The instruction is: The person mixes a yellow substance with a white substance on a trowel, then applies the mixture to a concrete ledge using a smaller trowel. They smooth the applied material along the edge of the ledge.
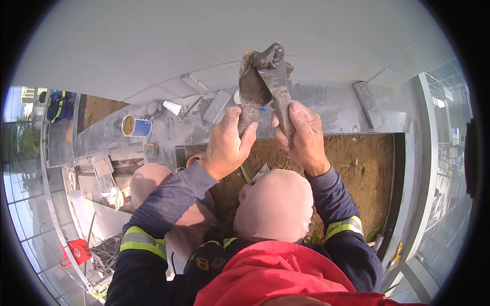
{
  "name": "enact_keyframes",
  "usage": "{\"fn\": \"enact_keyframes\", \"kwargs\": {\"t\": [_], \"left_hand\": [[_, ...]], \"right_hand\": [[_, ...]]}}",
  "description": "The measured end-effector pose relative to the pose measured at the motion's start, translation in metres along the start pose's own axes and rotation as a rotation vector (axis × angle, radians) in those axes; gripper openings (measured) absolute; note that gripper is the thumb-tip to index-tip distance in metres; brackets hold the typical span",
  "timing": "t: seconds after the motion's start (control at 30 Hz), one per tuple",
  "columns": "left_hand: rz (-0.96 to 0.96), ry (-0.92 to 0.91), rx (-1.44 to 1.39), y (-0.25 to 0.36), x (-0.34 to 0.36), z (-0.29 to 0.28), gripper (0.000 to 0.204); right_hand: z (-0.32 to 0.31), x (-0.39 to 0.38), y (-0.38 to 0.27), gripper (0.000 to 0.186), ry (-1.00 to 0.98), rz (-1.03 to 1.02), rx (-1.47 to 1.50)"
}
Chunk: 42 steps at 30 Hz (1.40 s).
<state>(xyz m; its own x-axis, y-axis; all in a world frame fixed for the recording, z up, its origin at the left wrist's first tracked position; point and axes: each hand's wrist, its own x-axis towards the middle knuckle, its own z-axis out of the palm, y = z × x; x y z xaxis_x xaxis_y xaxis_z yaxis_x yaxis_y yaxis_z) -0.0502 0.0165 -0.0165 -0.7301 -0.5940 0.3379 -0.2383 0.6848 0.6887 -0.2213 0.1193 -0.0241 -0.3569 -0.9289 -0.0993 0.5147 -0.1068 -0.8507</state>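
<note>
Between my two hands is a crumpled grey-brown piece of sheeting (279, 84), dirty and slightly shiny; whether it is cloth or plastic I cannot tell. It stands up above the hands, folded over at the top, with its two lower ends apart. My left hand (228, 140) pinches the left end between thumb and fingers. The right end is gripped by my right hand (303, 133), its thumb pressed along the edge. Behind the sheeting runs a dusty grey ledge (321, 109).
On the ledge lie a blue can (137, 126), a white cup (172, 107) and grey slabs (217, 106) (366, 102). Brown soil (352, 173) lies below, around my knees. A red object (78, 252) and tangled wires (108, 253) are at lower left; a yellow-handled brush (396, 256) lies at lower right.
</note>
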Motion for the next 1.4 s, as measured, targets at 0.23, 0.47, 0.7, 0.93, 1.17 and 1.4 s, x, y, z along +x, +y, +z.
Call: {"fn": "enact_keyframes", "kwargs": {"t": [0.23, 0.47, 0.7, 0.93, 1.17, 1.4], "left_hand": [[-0.171, -0.064, -0.054, -0.010, 0.000, -0.011, 0.036], [-0.314, -0.123, -0.096, -0.012, -0.002, -0.025, 0.049], [-0.441, -0.273, -0.073, -0.007, -0.003, -0.031, 0.052], [-0.365, -0.268, -0.014, -0.010, -0.008, -0.028, 0.051], [-0.329, -0.261, -0.016, -0.003, -0.001, -0.034, 0.049], [-0.347, -0.309, 0.001, 0.002, 0.000, -0.039, 0.050]], "right_hand": [[-0.025, -0.004, -0.021, 0.040, 0.053, -0.656, -0.943], [-0.029, -0.019, -0.013, 0.047, -0.003, -0.485, -1.182], [-0.028, -0.014, -0.030, 0.044, -0.087, -0.419, -1.211], [-0.020, -0.011, -0.034, 0.042, -0.015, -0.529, -1.222], [-0.018, -0.009, -0.038, 0.045, -0.144, -0.398, -1.201], [-0.026, -0.010, -0.042, 0.046, -0.091, -0.460, -1.213]]}}
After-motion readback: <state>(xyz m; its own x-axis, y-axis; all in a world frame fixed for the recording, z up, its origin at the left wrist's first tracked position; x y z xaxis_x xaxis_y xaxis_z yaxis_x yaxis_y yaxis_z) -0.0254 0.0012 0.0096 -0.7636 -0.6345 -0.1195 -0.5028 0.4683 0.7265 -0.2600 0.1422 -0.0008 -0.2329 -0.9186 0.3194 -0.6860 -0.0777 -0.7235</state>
